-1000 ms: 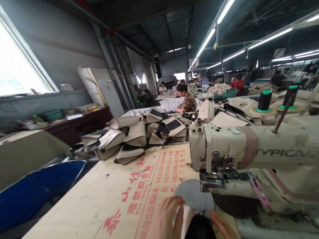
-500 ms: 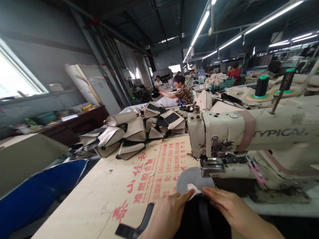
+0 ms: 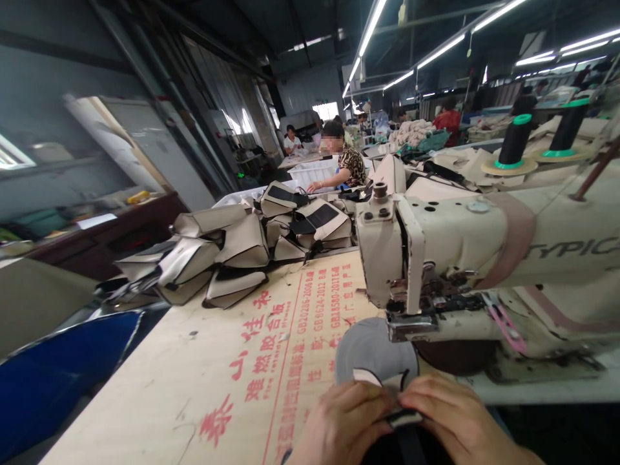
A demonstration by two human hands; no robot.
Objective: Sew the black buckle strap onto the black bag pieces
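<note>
At the bottom edge my left hand (image 3: 341,423) and my right hand (image 3: 453,420) press together on a dark fabric piece (image 3: 404,445) with a pale edge and a black strap down its middle. Both hands have curled fingers pinching its top edge. The piece lies on a plywood table (image 3: 217,381) printed with red characters. Just beyond my fingers sits a grey round pad (image 3: 371,352), under the head of a cream sewing machine (image 3: 465,258) marked TYPICAL.
A heap of beige and black sewn pieces (image 3: 242,248) lies at the table's far end. A blue bin (image 3: 53,374) stands at the left. Black thread cones (image 3: 513,142) stand behind the machine. A person in a patterned top (image 3: 346,165) works further back, others beyond.
My view tipped down and nearer the machine. My hands drew closer together on the dark piece, from spread fingers to a pinch at its top edge. The loose strap at the left is out of sight.
</note>
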